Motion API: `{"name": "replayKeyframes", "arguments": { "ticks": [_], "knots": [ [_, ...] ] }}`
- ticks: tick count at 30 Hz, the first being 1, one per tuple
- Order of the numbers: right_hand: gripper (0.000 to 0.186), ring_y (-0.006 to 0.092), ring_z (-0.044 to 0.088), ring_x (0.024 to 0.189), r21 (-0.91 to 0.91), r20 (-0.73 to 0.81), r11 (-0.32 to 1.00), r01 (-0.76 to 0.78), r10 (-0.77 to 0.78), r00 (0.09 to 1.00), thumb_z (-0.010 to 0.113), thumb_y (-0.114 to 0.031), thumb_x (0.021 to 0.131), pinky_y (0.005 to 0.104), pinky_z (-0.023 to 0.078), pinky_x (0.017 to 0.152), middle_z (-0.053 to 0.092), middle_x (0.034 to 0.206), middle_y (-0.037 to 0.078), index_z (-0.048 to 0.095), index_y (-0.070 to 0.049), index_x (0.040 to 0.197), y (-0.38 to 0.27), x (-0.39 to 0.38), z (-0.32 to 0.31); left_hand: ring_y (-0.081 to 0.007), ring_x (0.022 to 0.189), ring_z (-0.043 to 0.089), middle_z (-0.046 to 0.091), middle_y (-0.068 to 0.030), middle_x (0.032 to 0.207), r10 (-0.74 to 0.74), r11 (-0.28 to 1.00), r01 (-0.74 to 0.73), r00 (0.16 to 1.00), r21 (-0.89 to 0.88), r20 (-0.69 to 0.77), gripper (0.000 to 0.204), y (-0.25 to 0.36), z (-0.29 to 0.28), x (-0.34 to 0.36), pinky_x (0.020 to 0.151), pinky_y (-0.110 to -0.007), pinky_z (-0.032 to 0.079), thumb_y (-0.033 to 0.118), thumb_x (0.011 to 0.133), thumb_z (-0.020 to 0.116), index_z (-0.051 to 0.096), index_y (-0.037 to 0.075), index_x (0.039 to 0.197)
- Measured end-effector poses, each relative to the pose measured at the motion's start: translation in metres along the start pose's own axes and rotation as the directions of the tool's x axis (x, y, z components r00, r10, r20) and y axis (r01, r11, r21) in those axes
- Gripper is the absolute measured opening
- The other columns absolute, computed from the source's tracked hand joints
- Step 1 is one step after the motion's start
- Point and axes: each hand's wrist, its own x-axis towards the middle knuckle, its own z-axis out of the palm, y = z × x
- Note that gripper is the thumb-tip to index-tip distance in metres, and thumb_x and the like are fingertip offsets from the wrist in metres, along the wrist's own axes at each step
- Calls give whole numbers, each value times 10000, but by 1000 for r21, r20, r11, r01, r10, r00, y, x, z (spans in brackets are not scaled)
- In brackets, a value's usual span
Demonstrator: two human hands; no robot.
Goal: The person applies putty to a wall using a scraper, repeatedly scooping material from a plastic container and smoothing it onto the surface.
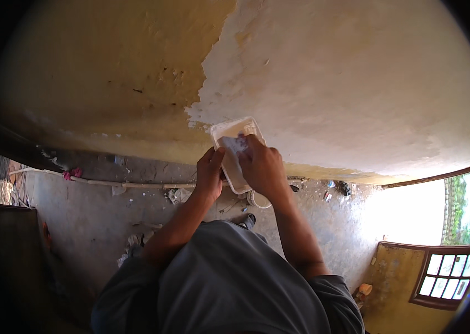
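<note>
I'm seeing two hands working a white tray against a half-plastered wall.
Wall [329,83] is filling the view, white plaster over yellow; floor [96,211] is lying below with a pipe [135,183] and bucket [258,199]. Tray [234,150] is sitting mid-frame: left hand [209,173] is gripping its lower edge, right hand [263,167] is pressing closed fingers into it, tool hidden.

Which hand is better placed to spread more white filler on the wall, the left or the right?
Probably the right. The right hand lies over the white tray, at the filler, nearest the white patch of the wall. The left hand grips the tray's edge from below.
</note>
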Motion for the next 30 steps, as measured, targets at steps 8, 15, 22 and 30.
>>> {"name": "replayKeyframes", "arguments": {
  "ticks": [8,15,22,30],
  "knots": [
    [206,424,633,750,-143,-9,988,-61,60,998,578,-118,825,492,495,666,645,766,232,568,-33,1012,2,-1,-1,-122,736,644,644,-41,926,14,1000,-14,1000,13,-2,310,3,2,-2,616,-267,556,245,923,604,577,25,1140],
    [258,403,644,754,56,21,995,-81,80,997,642,-154,783,455,499,659,649,771,219,580,-2,982,8,-1,7,-141,738,661,649,-65,946,-59,998,59,998,-32,-7,333,-3,-2,-1,568,-284,577,260,933,588,565,19,1161],
    [222,277,622,621,187,8,971,-149,151,989,664,-160,756,374,481,610,623,688,171,565,27,820,31,7,-1,-149,736,677,658,-78,935,-66,998,66,998,10,-6,360,4,0,0,584,-289,593,261,925,603,557,11,1181],
    [228,250,597,598,194,42,964,-184,180,983,661,-157,748,368,474,596,609,673,162,556,35,811,30,7,17,-154,739,678,668,-90,929,-46,994,45,999,97,8,375,-5,-6,8,601,-293,589,234,893,656,565,-1,1171]
  ]
}}
